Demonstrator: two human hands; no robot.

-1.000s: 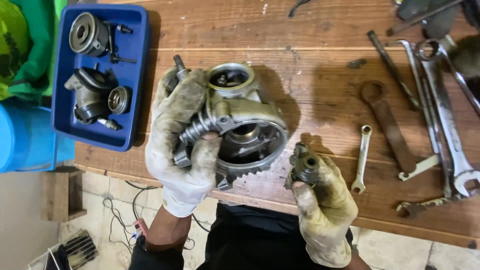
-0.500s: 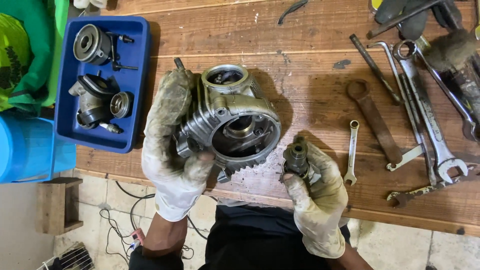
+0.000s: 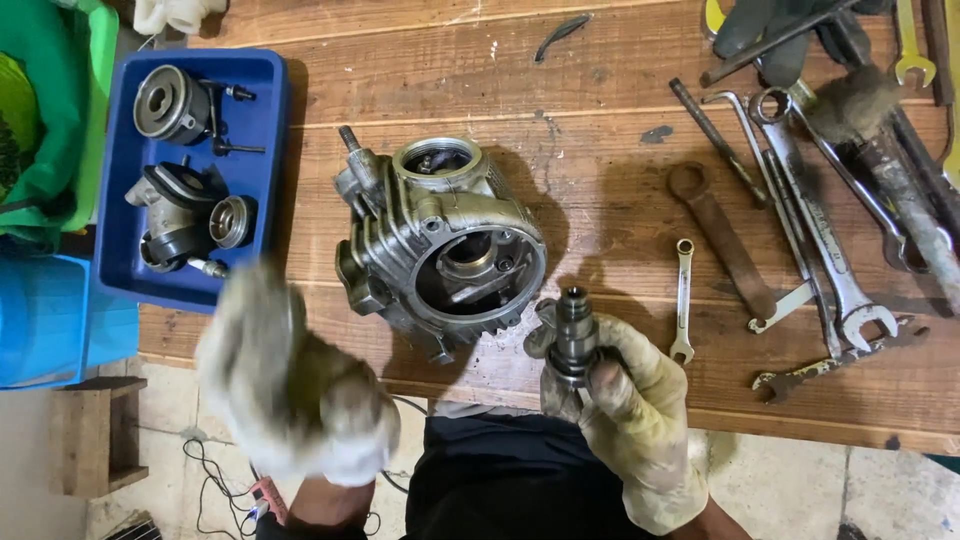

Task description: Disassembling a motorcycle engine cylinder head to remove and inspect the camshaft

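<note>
Now right hand [image 3: 625,415] grips a small shaft [image 3: 573,335] upright, end exposed, just beside the engine head [image 3: 440,245] resting open-side-up on the bench [image 3: 600,190]; left hand [image 3: 290,385] blurred, seemingly empty, grip unclear.

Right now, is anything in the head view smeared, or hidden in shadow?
Head view: the left hand is a motion-blurred pale smear, its fingers unreadable; the right hand and the small metal shaft it holds are sharp. The engine casting is crisp and throws a soft shadow rightward onto the wooden bench. The wrenches are evenly lit, with no harsh glare.
</note>
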